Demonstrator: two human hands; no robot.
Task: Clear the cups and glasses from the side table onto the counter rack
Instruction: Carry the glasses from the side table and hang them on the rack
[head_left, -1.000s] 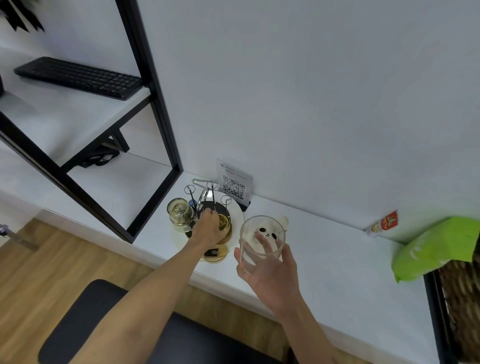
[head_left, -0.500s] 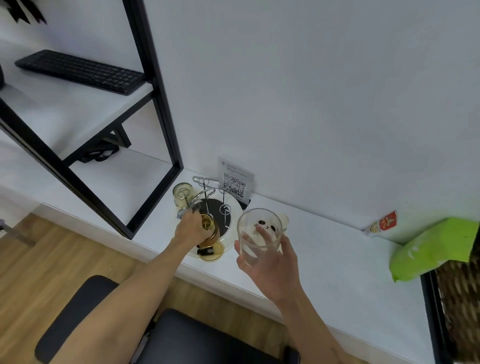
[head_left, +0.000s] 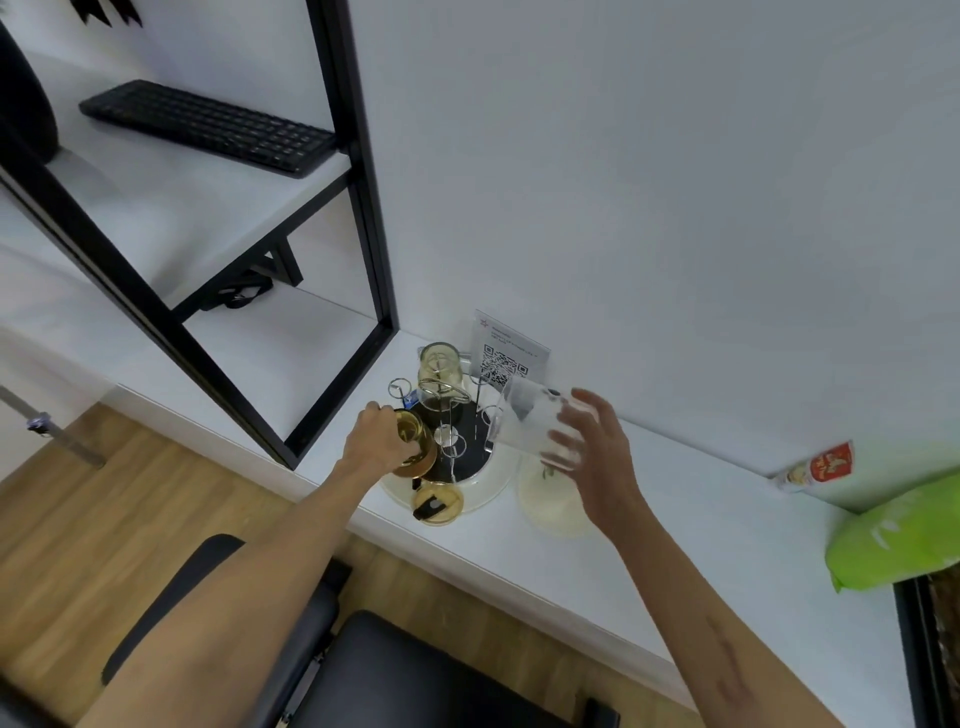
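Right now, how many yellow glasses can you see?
3. One yellow glass sits on the rack at the back, one is held by the left hand over the rack, and one sits at the front edge. More may be hidden.

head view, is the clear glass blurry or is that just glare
Head view: the clear glass held in the right hand is smeared by motion blur, its printed face unreadable; the amber glass in the left hand is sharper; the black shelf frame bows from wide-angle distortion; lighting is soft, no harsh glare.
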